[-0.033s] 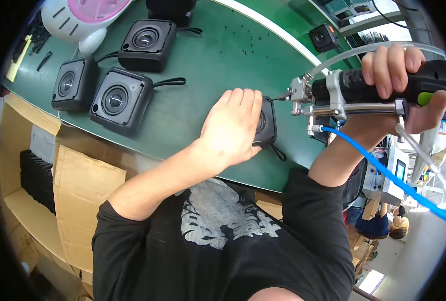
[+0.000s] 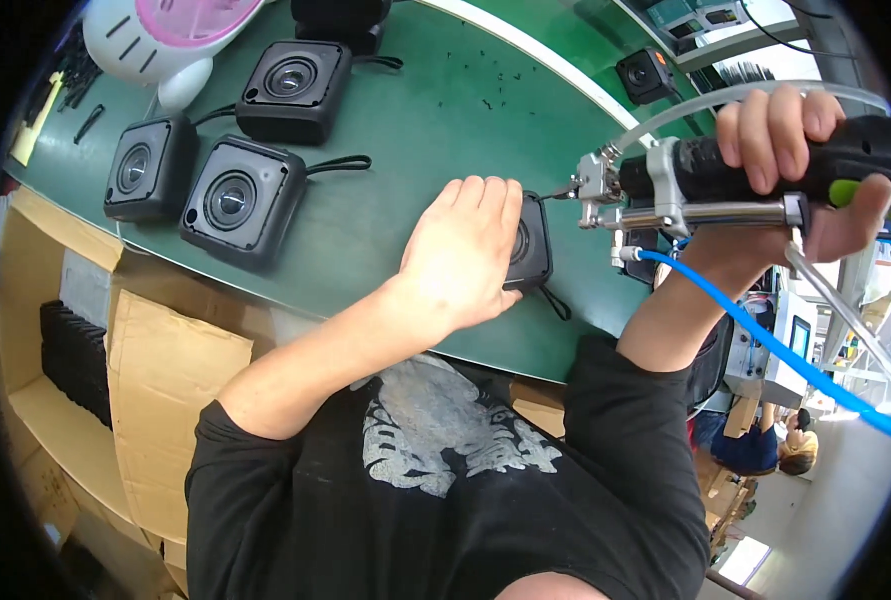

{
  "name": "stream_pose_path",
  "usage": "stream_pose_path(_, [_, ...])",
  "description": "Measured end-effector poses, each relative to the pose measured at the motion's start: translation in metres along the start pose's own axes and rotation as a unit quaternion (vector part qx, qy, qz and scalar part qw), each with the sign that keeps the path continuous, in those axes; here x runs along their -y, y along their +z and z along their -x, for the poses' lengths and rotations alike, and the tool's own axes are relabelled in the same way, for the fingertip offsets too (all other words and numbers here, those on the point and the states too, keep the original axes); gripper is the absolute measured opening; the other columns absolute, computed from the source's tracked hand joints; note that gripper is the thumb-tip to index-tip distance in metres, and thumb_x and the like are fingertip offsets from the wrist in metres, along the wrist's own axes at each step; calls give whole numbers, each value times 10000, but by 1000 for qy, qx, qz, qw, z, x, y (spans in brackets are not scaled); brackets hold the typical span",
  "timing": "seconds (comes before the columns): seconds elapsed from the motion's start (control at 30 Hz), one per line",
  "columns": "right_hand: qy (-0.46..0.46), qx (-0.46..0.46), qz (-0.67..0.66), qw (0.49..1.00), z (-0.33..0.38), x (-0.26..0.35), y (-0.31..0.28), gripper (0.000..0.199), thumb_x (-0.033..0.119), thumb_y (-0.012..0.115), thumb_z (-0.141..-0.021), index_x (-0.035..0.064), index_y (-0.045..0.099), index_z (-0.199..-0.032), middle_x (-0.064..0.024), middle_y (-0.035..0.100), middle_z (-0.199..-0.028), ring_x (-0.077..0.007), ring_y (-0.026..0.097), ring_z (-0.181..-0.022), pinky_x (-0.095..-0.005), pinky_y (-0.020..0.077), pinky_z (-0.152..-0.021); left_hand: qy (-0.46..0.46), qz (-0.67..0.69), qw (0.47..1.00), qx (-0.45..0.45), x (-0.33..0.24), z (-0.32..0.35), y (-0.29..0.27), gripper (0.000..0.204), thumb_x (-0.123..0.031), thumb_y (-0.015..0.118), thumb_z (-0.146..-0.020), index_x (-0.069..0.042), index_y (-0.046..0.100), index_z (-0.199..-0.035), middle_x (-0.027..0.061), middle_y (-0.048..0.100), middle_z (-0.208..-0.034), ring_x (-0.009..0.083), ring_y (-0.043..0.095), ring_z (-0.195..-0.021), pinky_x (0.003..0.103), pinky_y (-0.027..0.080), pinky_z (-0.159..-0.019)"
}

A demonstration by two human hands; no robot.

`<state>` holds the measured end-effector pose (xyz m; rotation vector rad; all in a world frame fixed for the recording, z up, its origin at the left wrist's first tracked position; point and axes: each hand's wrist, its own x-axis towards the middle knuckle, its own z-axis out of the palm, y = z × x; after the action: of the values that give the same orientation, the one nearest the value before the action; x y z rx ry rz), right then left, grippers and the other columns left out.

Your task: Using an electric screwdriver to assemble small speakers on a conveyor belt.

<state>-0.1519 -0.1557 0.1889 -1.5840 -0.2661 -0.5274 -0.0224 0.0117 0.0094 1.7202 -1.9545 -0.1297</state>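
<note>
My left hand (image 2: 455,255) lies over a square black speaker (image 2: 535,245) on the green bench, its fingers together and curled over the far side. The hand covers much of the speaker's front; part of the round cone and a short strap (image 2: 556,303) still show. In my right hand (image 2: 777,140) is a black powered screwdriver (image 2: 698,165) with a metal feed head, held level and pointing left. Its narrow tip (image 2: 563,191) is at the speaker's far right corner; whether it touches is too small to tell.
Three similar speakers (image 2: 230,200) with straps sit at the left, with a dark case (image 2: 340,22) behind. A white-and-pink item (image 2: 150,45) stands far left. Small screws (image 2: 485,103) lie scattered on the bench. A blue hose (image 2: 765,335) hangs at right; an open carton (image 2: 175,360) stands at left.
The screwdriver and my right hand have shifted very slightly to the left. My left hand and the speaker under it stay in place.
</note>
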Motion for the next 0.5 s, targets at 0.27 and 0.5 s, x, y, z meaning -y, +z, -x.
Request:
stream_pose_path(0.27, [-119, -60, -25, 991, 8, 30, 4, 396, 415, 690, -838, 75, 565, -999, -36, 560, -773, -143, 544, -664, -305, 415, -718, -16, 19, 999, 28, 0, -4, -3, 881, -355, 857, -583, 78, 463, -1241, 170, 557, -1080, 308, 547, -1037, 381, 441, -957])
stream_pose_path(0.5, [-92, -106, -15, 990, 7, 73, 41, 578, 586, 529, -881, 29, 528, -1035, -94, 572, -780, -210, 578, -616, -373, 474, -597, 5, -32, 999, -20, 1, -4, 3, 789, -457, 828, -635, 55, 511, -1146, 111, 543, -1027, 241, 526, -1005, 329, 433, -936])
